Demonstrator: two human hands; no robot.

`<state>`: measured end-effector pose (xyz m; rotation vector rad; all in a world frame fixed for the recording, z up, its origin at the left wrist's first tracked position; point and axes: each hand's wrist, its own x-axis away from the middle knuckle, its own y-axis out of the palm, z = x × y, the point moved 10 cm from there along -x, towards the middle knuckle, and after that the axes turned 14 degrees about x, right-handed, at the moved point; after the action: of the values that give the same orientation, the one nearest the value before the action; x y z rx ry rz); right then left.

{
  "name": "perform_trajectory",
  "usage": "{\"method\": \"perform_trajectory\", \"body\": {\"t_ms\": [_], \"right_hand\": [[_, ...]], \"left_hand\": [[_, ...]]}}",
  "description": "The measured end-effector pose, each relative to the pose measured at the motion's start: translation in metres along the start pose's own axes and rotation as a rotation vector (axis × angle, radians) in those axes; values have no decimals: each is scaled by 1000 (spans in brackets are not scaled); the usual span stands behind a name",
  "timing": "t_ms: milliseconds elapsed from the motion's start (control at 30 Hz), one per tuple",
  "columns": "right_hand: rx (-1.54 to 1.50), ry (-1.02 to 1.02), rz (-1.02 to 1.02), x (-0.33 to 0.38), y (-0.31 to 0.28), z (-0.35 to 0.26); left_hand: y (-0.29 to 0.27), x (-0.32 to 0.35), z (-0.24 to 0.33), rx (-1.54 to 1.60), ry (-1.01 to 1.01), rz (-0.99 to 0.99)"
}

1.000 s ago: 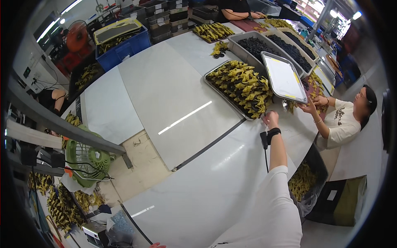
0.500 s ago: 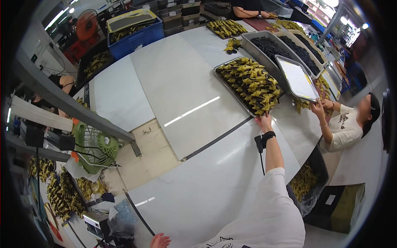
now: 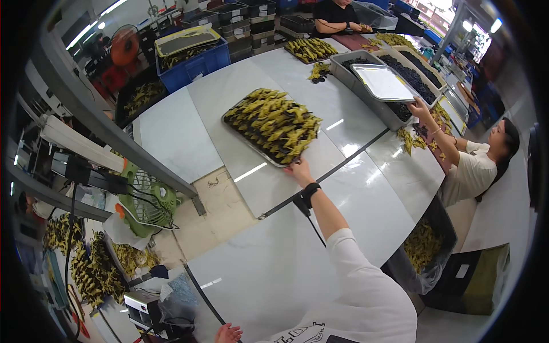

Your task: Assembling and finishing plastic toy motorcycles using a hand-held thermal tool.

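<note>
A black bag (image 3: pixel 472 277) with an olive-yellow side stands on the floor, right of the white table (image 3: pixel 274 268). A small white rectangular label (image 3: pixel 461 271) sits on its front. A clear plastic bag (image 3: pixel 177 306) lies near the table's left corner.

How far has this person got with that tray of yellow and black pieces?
Done: the tray is heaped with pieces and lies flat on the table. In hand: the right hand grips its near edge. The left hand hangs free. What is left cannot be told.
</note>
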<state>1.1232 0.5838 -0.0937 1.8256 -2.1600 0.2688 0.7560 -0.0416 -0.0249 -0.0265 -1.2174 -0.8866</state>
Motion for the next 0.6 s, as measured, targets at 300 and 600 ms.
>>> {"method": "perform_trajectory", "body": {"t_ms": [300, 600], "right_hand": [[-208, 87, -173, 33, 151, -26], [174, 98, -341, 285, 71, 55]], "left_hand": [[3, 45, 19, 44, 134, 14], [207, 216, 124, -359, 324, -893]]}}
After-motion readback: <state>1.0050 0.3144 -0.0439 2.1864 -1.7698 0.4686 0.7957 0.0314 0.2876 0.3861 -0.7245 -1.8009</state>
